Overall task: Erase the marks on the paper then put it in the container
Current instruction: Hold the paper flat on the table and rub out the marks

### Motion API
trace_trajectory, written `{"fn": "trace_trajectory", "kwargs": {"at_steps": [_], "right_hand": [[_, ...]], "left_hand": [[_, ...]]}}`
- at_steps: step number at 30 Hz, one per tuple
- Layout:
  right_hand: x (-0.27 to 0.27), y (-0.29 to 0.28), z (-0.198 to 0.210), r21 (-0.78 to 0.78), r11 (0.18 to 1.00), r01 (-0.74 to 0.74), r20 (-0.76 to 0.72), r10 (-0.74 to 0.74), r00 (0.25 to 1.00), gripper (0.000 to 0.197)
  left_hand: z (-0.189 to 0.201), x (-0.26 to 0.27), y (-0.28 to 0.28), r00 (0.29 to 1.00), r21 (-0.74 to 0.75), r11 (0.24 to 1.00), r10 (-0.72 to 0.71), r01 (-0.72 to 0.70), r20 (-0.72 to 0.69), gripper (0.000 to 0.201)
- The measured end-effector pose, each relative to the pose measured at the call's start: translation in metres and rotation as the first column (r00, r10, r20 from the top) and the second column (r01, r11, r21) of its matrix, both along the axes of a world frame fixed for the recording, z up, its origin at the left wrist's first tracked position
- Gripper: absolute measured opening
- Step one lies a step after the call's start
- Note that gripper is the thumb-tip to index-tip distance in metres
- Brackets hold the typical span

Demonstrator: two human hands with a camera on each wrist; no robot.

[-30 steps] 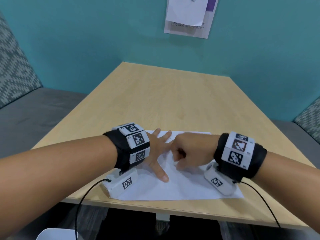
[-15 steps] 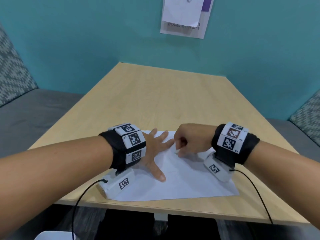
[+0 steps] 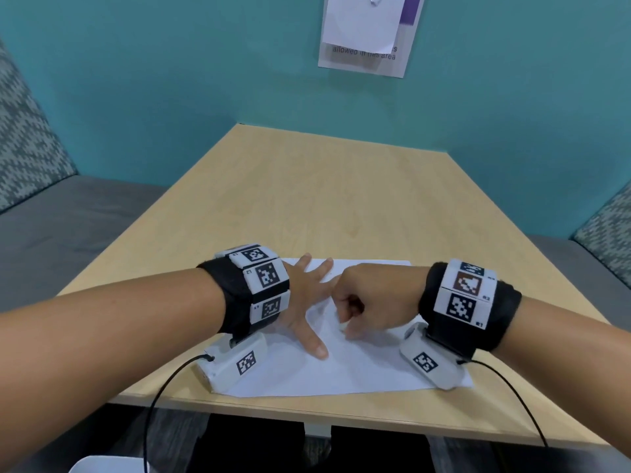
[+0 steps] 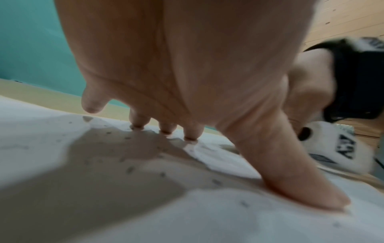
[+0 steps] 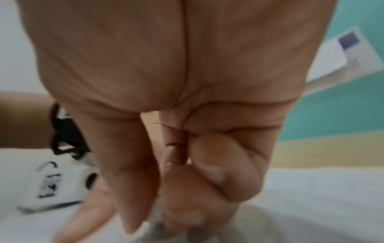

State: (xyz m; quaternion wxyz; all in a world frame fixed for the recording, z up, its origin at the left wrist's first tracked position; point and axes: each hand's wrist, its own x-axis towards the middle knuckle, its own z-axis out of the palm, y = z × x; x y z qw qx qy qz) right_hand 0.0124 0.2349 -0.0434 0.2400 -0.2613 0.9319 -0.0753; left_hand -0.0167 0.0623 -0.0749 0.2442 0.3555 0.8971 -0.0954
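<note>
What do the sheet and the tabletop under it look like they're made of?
Sheet: thin white matte paper, lying flat, flecked with grey crumbs under the left hand. Tabletop: pale wood-grain, smooth, low sheen, probably laminate; solid wood not ruled out.

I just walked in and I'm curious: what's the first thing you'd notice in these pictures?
Two hands meet on a white paper at the near edge of a wooden table. The left hand is spread flat, pressing the paper down, while the right hand is curled, pinching something small and pale against the sheet. Both wrists wear black bands with checkered tags, and the wall behind is bright teal.
</note>
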Motion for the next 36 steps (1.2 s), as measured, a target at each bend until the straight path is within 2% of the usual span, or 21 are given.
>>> {"fn": "trace_trajectory", "kwargs": {"at_steps": [2,5,10,15,20,24,29,33,36], "right_hand": [[-0.005,0.002,0.003,0.002,1.000,0.005,0.000,-0.005,1.000,0.014],[-0.021,0.014,0.007,-0.014,0.992,0.123,-0.061,-0.124,0.990,0.011],[0.003,0.001,0.001,-0.003,1.000,-0.006,0.029,0.006,1.000,0.012],[-0.020,0.017,0.007,0.008,0.992,0.127,-0.053,-0.126,0.991,0.013],[0.000,0.006,0.002,0.020,1.000,0.011,0.034,-0.011,0.999,0.014],[-0.018,0.018,0.009,0.028,0.992,0.123,-0.027,-0.122,0.992,0.013],[0.002,0.006,0.001,0.029,1.000,0.003,0.063,-0.005,0.998,0.014],[-0.017,0.019,0.008,0.032,0.991,0.128,-0.021,-0.127,0.992,0.014],[-0.004,0.012,0.003,0.036,0.997,0.062,-0.029,-0.061,0.998,0.014]], "left_hand": [[-0.002,-0.002,-0.001,1.000,-0.003,1.000,0.000,0.000,0.002,0.121],[-0.003,-0.003,0.002,1.000,-0.034,0.999,0.000,-0.001,-0.012,0.126],[-0.005,-0.005,-0.002,1.000,-0.002,1.000,-0.003,0.003,0.008,0.121],[-0.005,-0.005,0.001,1.000,-0.043,0.999,0.003,-0.003,-0.005,0.128],[-0.010,-0.009,-0.002,1.000,-0.021,1.000,-0.008,0.008,-0.006,0.130],[-0.009,-0.009,-0.001,1.000,-0.036,0.999,-0.007,0.006,-0.013,0.131],[-0.010,-0.008,-0.001,1.000,-0.026,1.000,-0.007,0.007,-0.009,0.130],[-0.011,-0.010,-0.001,1.000,-0.031,1.000,0.000,0.000,-0.014,0.131],[-0.011,-0.010,-0.001,1.000,-0.037,0.999,-0.004,0.004,-0.013,0.132]]}}
